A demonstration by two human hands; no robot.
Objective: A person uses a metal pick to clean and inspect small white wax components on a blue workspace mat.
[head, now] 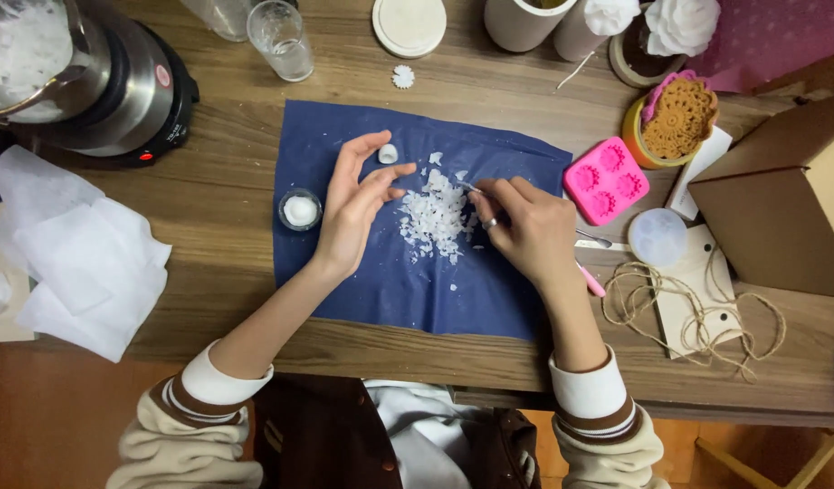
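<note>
The left hand [355, 206] rests loose on the blue paper sheet [344, 272], fingers spread and holding nothing; its fingertips lie beside the heap of white wax flakes [432, 217], with a small white wax piece [388, 153] just past the index finger. The right hand [524, 226] is pinched around a thin metal tool [469, 187], whose tip touches the heap's upper right edge. Most of the tool is hidden by the fingers, so it may be a small blade or pick. A pink silicone mould [606, 179] sits near the right hand.
</note>
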